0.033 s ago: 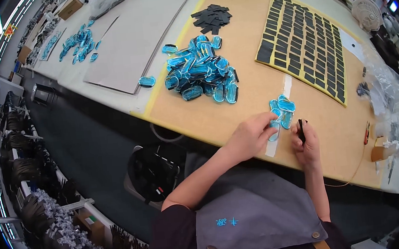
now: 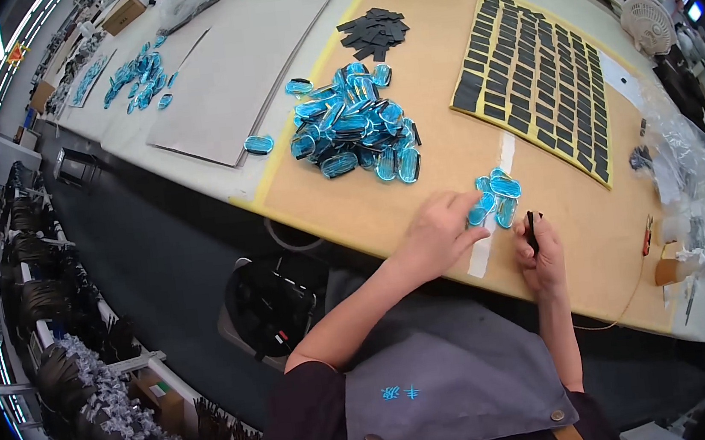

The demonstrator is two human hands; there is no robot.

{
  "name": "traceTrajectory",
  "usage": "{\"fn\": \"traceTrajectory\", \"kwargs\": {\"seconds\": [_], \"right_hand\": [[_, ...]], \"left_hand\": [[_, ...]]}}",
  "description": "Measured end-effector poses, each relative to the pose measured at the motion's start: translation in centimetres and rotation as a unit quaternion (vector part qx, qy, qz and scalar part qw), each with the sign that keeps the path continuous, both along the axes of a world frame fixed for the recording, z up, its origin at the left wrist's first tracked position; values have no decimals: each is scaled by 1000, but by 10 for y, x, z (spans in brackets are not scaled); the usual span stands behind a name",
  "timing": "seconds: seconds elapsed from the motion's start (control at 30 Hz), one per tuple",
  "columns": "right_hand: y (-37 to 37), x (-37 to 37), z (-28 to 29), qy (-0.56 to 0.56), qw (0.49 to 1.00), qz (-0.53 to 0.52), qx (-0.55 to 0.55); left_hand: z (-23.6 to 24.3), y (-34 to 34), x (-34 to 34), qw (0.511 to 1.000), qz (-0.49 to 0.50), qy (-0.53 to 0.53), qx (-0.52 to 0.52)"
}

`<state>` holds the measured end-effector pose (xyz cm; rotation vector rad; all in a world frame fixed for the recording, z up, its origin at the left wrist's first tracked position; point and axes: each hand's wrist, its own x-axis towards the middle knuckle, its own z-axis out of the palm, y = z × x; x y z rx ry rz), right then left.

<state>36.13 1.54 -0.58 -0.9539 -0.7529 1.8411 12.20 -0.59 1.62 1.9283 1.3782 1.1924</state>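
My left hand is beside a small group of shiny blue oval pieces on the table. Its thumb and forefinger are spread apart at the edge of the nearest blue oval piece, which overlaps others in the group. One more blue oval piece lies on the far side of that group. Just to the right, my right hand is closed around a black strip-like piece whose upper end sticks out. How many strips the fist holds is hidden.
A large heap of blue oval pieces lies left of my hands, with a pile of black strips behind it. A yellow-edged board bearing rows of black rectangles stands at the right. Clear plastic wrap and a red-handled tool lie farther right.
The blue oval piece by my left fingers has shifted away from me onto the small group. My left hand has drawn slightly left. The right hand stays in place.
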Motion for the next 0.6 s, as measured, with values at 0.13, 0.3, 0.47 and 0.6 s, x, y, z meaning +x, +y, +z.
{"fn": "traceTrajectory", "kwargs": {"seconds": [0.13, 0.3, 0.47, 0.6], "right_hand": [[-3, -1, -4, -9, 1000, 6, -19], [-5, -11, 5, 50, 998, -21, -6], [3, -12, 4, 65, 998, 22, -5], [4, -23, 4, -11, 1000, 25, 0]], "left_hand": [[0, 16, -41, 971, 129, 197, 48], [-25, 30, -79, 953, 117, 266, 80], [-36, 35, -81, 932, 114, 301, 169], [-18, 33, -65, 955, 138, 157, 209]]}}
